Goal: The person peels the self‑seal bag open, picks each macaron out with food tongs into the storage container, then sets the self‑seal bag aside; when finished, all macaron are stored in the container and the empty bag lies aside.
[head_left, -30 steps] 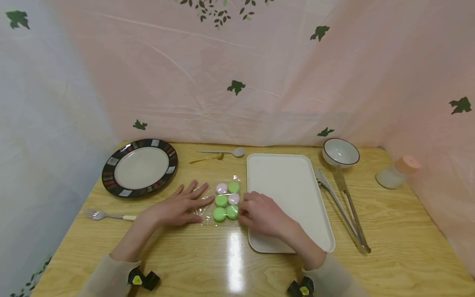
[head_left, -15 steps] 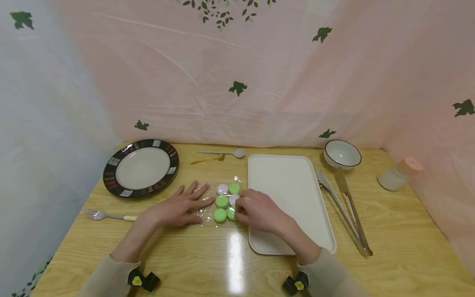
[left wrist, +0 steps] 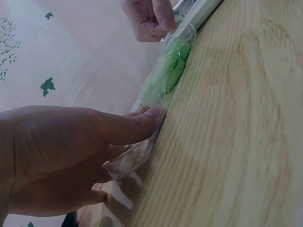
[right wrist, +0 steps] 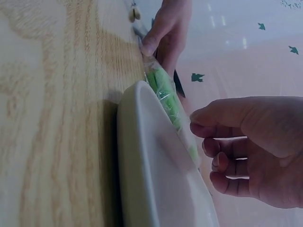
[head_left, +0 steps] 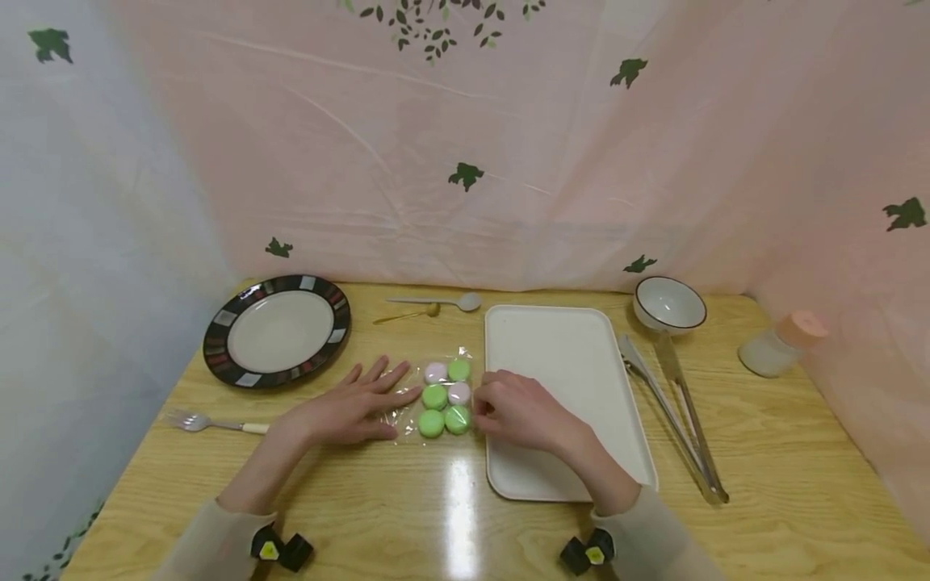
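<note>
Though flat, macaron block (head_left: 441, 397) lengthwise front-to-back

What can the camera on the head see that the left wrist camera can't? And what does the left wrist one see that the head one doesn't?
Only the head view shows the fork, the silver spoon and the jar with a peach lid.
Only the left wrist view looks at the clear packet low from its side.
Both show the left hand, right hand, green sweets, packet and wooden table.
</note>
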`<state>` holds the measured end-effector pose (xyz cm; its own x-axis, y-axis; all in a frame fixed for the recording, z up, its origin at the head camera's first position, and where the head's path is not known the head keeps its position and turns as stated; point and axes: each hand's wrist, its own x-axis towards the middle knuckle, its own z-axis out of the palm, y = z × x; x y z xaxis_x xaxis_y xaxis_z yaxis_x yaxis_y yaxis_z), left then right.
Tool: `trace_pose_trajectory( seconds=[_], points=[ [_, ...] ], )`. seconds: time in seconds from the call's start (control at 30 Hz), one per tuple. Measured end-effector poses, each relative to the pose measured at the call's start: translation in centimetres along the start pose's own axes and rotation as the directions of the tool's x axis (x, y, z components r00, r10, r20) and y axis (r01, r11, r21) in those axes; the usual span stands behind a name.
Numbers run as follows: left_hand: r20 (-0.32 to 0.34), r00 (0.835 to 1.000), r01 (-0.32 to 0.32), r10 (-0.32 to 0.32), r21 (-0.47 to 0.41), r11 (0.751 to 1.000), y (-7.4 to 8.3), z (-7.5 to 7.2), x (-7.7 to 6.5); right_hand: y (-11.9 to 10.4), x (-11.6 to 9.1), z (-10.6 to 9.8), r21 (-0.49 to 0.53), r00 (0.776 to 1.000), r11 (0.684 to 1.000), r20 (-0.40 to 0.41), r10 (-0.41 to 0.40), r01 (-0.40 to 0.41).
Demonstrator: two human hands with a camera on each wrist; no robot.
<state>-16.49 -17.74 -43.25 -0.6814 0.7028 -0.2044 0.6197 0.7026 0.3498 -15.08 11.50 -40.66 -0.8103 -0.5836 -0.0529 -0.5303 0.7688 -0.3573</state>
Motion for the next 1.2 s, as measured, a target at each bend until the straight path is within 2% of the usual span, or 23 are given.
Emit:
trace_pose_trajectory(
  seconds=[0.4, 0.9, 1.2],
  points=[
    [-0.002, 1.0, -0.011, 0.011, -0.006, 1.0, 0.2, 0.3, 0.3, -0.2, 0.2, 1.4, -0.031, 0.997, 0.999, -0.078, 0.008, -0.01],
    [0.008, 1.0, -0.006, 0.006, -0.003, 1.0, 0.1, 0.4, 0.4, 0.3, 0.1, 0.7, 0.005, 0.998, 0.999, -0.046, 0.052, -0.052],
    [0.017, 1.0, -0.001, 0.001, -0.014, 1.0, 0.1, -0.3, 0.2, 0.1, 1.5, 0.7, 0.027, 0.995, 0.998, -0.079, 0.061, -0.059]
  ],
)
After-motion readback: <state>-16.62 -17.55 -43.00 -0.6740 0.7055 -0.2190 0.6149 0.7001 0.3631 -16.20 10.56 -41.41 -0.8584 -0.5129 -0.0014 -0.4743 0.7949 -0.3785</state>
